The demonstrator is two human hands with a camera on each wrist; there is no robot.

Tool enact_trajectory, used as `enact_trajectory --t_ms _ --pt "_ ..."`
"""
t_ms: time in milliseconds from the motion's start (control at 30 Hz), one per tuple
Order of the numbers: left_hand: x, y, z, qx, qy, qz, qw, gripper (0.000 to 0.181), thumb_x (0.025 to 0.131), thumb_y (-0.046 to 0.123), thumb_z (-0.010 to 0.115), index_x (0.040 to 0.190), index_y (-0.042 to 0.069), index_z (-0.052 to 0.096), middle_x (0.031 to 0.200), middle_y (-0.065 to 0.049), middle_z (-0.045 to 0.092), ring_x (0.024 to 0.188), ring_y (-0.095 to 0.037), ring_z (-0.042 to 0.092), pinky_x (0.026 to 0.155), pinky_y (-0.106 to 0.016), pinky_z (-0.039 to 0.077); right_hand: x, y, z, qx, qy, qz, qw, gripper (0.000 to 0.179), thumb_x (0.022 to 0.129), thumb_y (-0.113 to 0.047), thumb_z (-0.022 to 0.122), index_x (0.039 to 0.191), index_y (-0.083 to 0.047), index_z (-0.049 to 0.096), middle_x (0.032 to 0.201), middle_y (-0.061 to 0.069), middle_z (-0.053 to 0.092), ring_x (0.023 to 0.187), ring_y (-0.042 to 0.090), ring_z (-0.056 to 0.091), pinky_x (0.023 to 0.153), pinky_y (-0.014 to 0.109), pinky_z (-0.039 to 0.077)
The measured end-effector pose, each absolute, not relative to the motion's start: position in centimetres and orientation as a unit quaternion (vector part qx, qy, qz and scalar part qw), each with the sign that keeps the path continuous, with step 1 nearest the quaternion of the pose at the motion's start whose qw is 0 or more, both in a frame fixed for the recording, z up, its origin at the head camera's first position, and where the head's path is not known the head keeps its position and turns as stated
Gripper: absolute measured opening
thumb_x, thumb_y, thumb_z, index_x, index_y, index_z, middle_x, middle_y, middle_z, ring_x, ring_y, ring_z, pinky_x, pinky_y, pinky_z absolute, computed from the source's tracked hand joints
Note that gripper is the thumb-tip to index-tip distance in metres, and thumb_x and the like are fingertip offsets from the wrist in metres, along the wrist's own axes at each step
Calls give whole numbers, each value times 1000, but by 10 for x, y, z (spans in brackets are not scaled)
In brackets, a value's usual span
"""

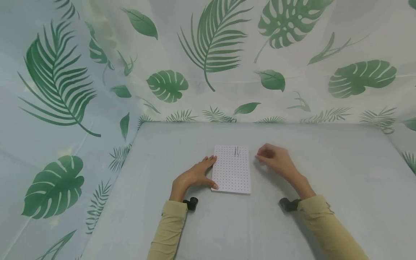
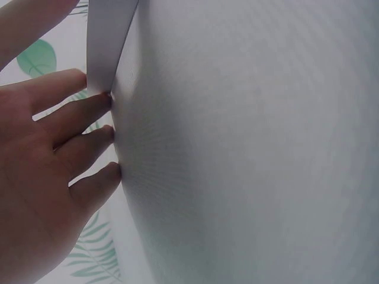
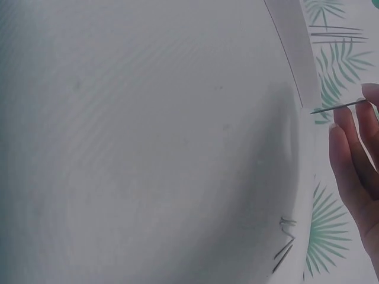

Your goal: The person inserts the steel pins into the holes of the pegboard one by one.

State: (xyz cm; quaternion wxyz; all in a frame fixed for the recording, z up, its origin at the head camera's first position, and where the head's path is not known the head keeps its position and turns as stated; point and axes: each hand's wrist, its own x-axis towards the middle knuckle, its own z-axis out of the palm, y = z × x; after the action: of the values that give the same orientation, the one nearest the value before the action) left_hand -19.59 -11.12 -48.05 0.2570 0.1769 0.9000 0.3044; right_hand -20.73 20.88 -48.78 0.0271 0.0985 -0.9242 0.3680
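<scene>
A white board (image 1: 231, 171) with rows of small holes lies on the table, and a few thin dark pins (image 1: 237, 151) stand upright near its far right corner. My left hand (image 1: 195, 175) rests against the board's left side, its fingers stretched out along the edge and its thumb at the near left corner. To the right of the board, apart from it, my right hand (image 1: 274, 159) pinches a thin dark pin (image 3: 337, 107) between thumb and fingertips. The pin lies nearly level in the right wrist view.
Several loose dark pins (image 3: 284, 245) lie on the table in the right wrist view. A pale grey cloth covers the table (image 1: 224, 224). Leaf-patterned curtains (image 1: 224, 94) hang along its back and left edges.
</scene>
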Motion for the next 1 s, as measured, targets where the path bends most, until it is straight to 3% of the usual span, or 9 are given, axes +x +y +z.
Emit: enact_trajectory --t_ms 600,1000 --pt "-197 -112 -479 183 898 305 260 111 79 29 90 165 15 22 173 -3 16 161 -25 7 131 -48 12 -211 191 -483 127 -897 421 43 11 92 -9 77 99 -6 69 92 10 77 82 23 76 69 18 54" --pt "-196 -112 -480 181 899 302 258 112 78 30 91 165 16 22 173 -3 16 162 -24 7 131 -49 12 -215 177 -483 142 -879 454 29 12 92 -5 76 101 -5 68 95 11 78 86 25 77 75 13 52"
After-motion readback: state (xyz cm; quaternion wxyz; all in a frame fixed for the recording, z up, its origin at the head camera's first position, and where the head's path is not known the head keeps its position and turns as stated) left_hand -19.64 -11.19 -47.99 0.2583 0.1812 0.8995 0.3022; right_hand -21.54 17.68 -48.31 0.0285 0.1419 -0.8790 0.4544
